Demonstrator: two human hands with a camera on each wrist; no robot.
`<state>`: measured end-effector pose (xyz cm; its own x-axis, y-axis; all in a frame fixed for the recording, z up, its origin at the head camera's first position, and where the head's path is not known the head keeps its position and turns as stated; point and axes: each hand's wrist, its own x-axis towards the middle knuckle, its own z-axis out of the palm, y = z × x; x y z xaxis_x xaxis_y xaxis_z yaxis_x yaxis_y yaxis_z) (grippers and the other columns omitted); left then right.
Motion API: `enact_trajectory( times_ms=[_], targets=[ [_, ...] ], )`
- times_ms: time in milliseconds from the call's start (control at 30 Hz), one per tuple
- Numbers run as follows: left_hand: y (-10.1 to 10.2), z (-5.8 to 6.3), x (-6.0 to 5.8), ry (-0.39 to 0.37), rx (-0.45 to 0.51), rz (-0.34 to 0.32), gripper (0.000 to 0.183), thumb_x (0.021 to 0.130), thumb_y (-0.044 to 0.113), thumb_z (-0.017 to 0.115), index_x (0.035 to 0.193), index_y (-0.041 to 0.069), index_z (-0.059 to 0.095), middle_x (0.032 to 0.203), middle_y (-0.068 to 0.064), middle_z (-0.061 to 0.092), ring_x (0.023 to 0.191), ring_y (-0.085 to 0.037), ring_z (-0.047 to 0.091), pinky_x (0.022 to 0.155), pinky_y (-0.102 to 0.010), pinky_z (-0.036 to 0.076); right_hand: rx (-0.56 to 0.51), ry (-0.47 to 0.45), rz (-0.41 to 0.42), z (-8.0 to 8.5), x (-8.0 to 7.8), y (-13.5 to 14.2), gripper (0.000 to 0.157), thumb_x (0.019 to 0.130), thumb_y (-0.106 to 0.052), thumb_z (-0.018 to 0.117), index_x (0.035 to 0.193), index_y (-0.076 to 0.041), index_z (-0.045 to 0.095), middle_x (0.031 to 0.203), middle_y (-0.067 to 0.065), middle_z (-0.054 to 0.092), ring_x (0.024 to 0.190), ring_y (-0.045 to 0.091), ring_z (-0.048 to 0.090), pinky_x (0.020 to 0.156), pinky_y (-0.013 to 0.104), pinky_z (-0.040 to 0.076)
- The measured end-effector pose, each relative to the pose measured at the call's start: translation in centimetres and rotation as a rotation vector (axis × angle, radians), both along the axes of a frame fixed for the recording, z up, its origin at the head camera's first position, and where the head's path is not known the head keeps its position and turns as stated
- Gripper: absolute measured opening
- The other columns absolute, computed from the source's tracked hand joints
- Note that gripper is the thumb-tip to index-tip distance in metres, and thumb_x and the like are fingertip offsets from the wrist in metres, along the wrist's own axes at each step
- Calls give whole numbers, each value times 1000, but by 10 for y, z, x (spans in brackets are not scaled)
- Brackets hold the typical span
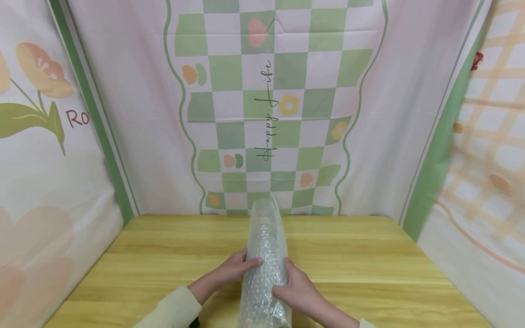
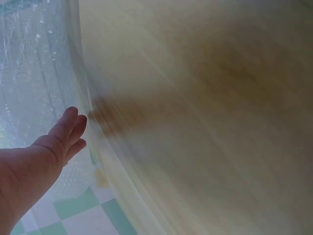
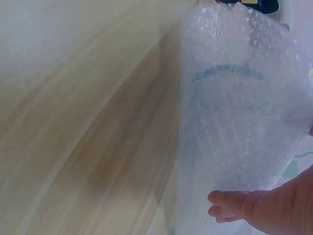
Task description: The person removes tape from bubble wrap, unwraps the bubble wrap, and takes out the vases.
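Note:
A long bundle of clear bubble wrap [image 1: 265, 237] points away from me over the middle of the table. My left hand [image 1: 235, 266] holds its left side, thumb laid across the top. On the other side, a little nearer to me, my right hand [image 1: 299, 289] grips it with the thumb on top. The left wrist view has the left hand [image 2: 56, 139] along the wrap's edge. In the right wrist view a blue curved band [image 3: 230, 72] shows faintly through the wrap, near the right hand [image 3: 266, 201]. What lies inside cannot be made out.
The wooden table [image 1: 352, 255] spreads out on both sides of the bundle. Behind it hangs a green-and-white checked cloth [image 1: 258, 105]. Printed cloths also close off the left [image 1: 49, 182] and right [image 1: 484, 182] sides.

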<state>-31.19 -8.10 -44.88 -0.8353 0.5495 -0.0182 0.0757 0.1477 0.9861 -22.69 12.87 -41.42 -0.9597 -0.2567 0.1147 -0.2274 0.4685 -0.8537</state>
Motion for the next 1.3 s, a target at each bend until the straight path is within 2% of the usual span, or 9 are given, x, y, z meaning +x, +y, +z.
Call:
enact_trajectory(
  times_ms=[467,967,1300],
  targets=[
    [-1,0,0,6,12,-22,68,100,38,54,150,1,27,129,-15,57,109,-29,61,90,-43,53,-62,-17,10,-3,1,2,91,76,-12,66,141,25,13,136,46,34,114,42,54,87,46,54],
    [-1,-3,-1,-14,21,-27,69,99,39,54,151,3,26,127,-14,58,108,-30,61,90,-43,53,-38,56,-37,-6,1,0,84,76,-13,64,139,25,23,135,43,40,112,38,56,86,42,55],
    [-1,-2,0,-1,5,-19,70,99,40,54,152,3,26,128,-15,57,108,-30,61,90,-44,53,-76,53,-51,-8,1,-1,81,77,-11,63,139,24,24,134,43,41,104,35,61,76,32,58]
  ],
)
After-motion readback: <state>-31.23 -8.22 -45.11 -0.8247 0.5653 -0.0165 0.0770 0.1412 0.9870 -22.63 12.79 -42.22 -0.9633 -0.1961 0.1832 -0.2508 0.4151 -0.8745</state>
